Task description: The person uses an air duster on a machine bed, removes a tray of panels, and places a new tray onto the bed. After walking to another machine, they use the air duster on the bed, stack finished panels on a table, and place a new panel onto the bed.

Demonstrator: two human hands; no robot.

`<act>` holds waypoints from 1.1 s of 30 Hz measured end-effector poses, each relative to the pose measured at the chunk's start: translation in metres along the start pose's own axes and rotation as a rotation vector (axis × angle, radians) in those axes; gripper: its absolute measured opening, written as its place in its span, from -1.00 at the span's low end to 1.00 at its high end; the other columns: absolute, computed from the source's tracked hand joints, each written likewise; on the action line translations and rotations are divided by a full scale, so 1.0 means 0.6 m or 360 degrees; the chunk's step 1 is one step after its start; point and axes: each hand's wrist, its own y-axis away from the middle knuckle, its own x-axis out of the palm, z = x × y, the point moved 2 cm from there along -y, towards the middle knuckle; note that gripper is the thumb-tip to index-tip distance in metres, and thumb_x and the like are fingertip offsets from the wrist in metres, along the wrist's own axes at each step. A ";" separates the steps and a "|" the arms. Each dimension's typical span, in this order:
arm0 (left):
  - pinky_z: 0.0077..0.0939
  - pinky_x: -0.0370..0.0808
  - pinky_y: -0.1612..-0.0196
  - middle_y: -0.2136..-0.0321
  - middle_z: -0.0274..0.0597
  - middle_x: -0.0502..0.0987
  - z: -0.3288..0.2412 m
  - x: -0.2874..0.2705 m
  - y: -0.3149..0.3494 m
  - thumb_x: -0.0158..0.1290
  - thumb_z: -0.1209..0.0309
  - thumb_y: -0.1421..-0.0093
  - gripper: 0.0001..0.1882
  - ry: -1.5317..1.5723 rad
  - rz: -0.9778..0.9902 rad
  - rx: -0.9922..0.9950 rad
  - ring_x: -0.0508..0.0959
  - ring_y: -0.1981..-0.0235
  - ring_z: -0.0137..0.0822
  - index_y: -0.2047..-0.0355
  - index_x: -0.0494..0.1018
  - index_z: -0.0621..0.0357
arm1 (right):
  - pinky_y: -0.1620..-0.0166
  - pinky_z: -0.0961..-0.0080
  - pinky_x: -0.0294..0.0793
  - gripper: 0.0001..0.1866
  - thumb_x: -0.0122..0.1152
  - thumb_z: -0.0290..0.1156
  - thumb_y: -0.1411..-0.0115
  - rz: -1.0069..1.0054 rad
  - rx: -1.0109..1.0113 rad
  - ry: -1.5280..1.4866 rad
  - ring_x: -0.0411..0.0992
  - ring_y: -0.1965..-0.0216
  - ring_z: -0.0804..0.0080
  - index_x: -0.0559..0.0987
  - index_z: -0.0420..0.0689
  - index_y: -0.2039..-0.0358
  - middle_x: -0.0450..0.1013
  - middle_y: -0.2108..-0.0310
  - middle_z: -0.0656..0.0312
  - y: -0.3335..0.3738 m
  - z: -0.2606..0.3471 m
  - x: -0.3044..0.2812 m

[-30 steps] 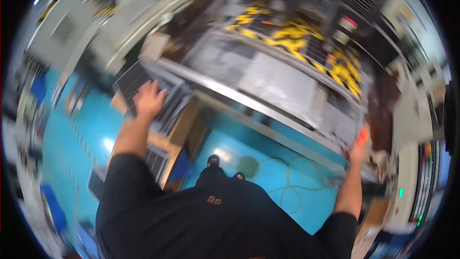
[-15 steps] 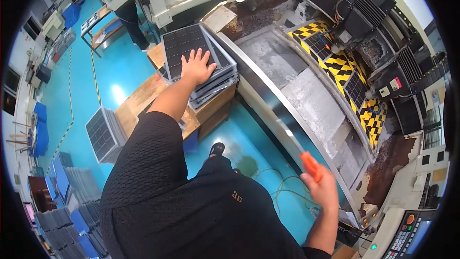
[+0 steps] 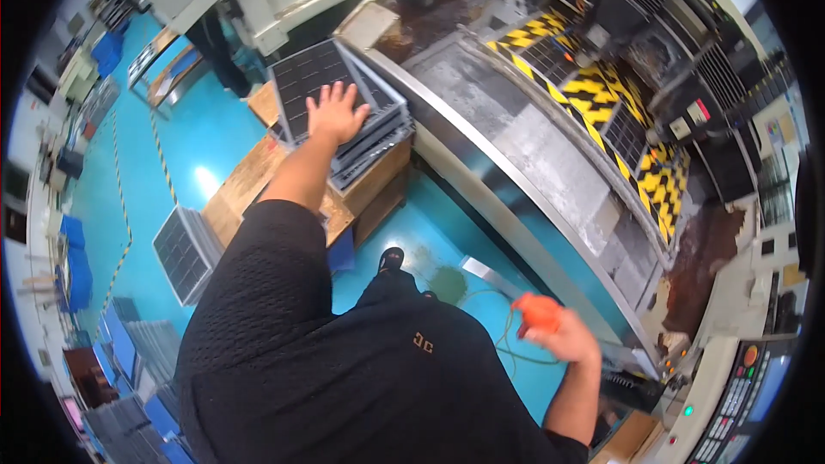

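Note:
My left hand lies with fingers spread on the top dark panel of a stack. That panel has a grid pattern and a pale frame; more panels sit beneath it, some shifted sideways. Over to the right, my right hand is closed round the orange handle of a tool. A long, flat, pale metal blade reaches up and left from it. Motion blurs the tool, so its exact kind is unclear. It is in the air above the floor, beside the machine's front edge.
The panels rest on a wooden bench. Another panel stack leans at its left end. An open machine bed with yellow-black taped fixtures lies to the right. A hose trails on the floor. Another person stands beyond the bench.
My right hand has turned the tool, so its blade now points more leftward and lower. My left hand stays on the stack. The whole view has shifted slightly.

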 end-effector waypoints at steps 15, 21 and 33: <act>0.34 -0.11 -0.36 -0.46 -0.19 -0.05 0.018 0.034 -0.032 -0.33 -0.24 -0.34 -0.24 -0.0114 0.0037 0.0006 -0.06 -0.46 -0.02 -0.44 -0.01 -0.22 | 0.34 0.36 0.48 -0.60 0.20 -0.04 -0.27 -0.0890 0.0104 0.1103 0.47 0.46 0.45 0.58 -0.18 0.39 0.49 0.49 0.30 0.098 -0.253 0.058; 0.31 -0.10 -0.37 -0.46 -0.19 -0.05 -0.003 0.032 -0.029 -0.32 -0.23 -0.34 -0.25 -0.0136 0.0056 0.0010 -0.07 -0.46 -0.02 -0.44 -0.01 -0.23 | 0.39 0.17 0.50 -0.52 0.20 0.02 -0.25 -0.2073 0.0977 0.0084 0.55 0.46 0.12 0.57 -0.25 0.36 0.54 0.48 0.02 0.294 -0.488 0.087; 0.28 -0.09 -0.37 -0.46 -0.19 -0.04 -0.005 0.016 -0.020 -0.31 -0.20 -0.35 -0.27 -0.0101 0.0031 0.0008 -0.06 -0.46 -0.05 -0.44 0.00 -0.22 | 0.41 0.24 0.52 -0.24 0.21 0.28 -0.13 -0.0107 0.1759 0.0235 0.55 0.55 0.19 0.61 -0.38 0.40 0.55 0.51 0.00 0.214 -0.556 0.203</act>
